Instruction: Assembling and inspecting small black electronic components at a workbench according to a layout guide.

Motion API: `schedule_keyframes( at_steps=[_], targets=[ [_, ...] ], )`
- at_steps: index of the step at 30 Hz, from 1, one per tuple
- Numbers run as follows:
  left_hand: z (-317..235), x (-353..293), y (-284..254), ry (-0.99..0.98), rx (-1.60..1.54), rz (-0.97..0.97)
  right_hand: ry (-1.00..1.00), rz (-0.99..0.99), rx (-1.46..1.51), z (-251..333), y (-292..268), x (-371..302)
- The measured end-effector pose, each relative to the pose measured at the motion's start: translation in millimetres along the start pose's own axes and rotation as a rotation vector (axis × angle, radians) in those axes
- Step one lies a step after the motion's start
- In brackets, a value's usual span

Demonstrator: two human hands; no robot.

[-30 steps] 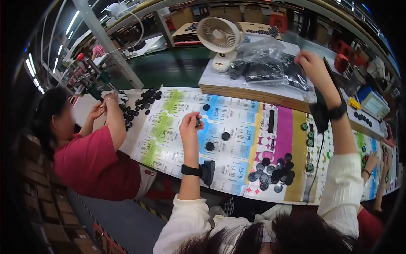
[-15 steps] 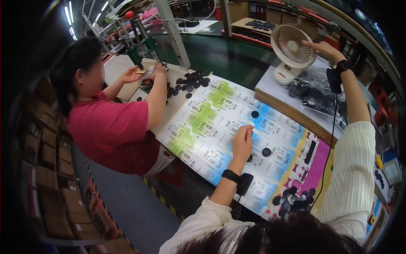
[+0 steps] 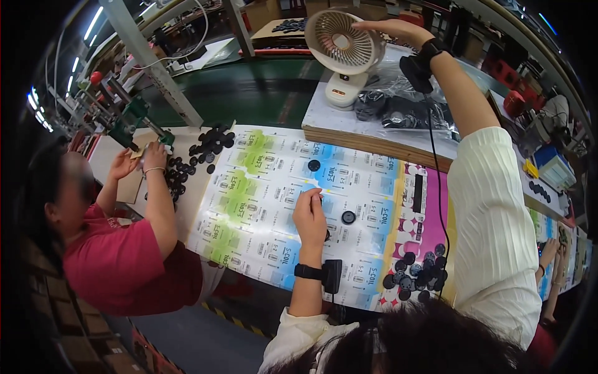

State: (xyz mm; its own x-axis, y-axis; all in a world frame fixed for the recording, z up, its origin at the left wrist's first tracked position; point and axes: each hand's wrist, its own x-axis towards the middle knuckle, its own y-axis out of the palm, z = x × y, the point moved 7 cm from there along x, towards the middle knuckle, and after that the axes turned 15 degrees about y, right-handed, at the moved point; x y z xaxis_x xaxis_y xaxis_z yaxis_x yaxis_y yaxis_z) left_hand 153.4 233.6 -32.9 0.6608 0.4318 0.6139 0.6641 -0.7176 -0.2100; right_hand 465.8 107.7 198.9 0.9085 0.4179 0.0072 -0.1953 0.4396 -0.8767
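Observation:
My right hand (image 3: 398,28) reaches up to a white desk fan (image 3: 339,47), its fingers lying over the rim of the round guard; the thumb is hidden. Bent inward and closed, my left hand (image 3: 309,215) hovers at the printed sheet (image 3: 261,199) covering the table; anything inside its fingers is hidden. A round black part (image 3: 314,165) lies just beyond that hand. Another round black part (image 3: 348,217), with a ring-shaped top, lies to its right. A third black piece (image 3: 327,235) is partly covered by the hand.
Several black round pieces (image 3: 416,277) are heaped at the near right. Clear plastic bags of dark parts (image 3: 402,115) lie beside the fan on a raised board (image 3: 367,144). At left, a co-worker (image 3: 124,262) handles a green press (image 3: 134,115) near scattered black discs (image 3: 215,138).
The view has swung to the right, so everything sits further left. My right hand stays at the fan's rim, its fingers looking straighter. My left hand remains closed over the sheet.

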Motion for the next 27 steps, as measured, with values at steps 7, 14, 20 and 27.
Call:
schedule_keyframes(
  at_steps=[7, 14, 20, 27],
  targets=[
    [2, 1, 2, -0.004, -0.012, -0.010, 0.061, -0.115, 0.091, 1, 0, 8],
    [-1, -1, 1, -0.059, -0.009, 0.021, -0.280, -0.052, 0.264, 32, -8, -48],
    [2, -3, 4, -0.024, -0.033, 0.016, 0.182, -0.056, 0.132, 7, -1, -21],
    [2, -2, 6, -0.019, -0.040, 0.019, 0.209, -0.040, 0.009, -11, 4, 7]
  ],
)
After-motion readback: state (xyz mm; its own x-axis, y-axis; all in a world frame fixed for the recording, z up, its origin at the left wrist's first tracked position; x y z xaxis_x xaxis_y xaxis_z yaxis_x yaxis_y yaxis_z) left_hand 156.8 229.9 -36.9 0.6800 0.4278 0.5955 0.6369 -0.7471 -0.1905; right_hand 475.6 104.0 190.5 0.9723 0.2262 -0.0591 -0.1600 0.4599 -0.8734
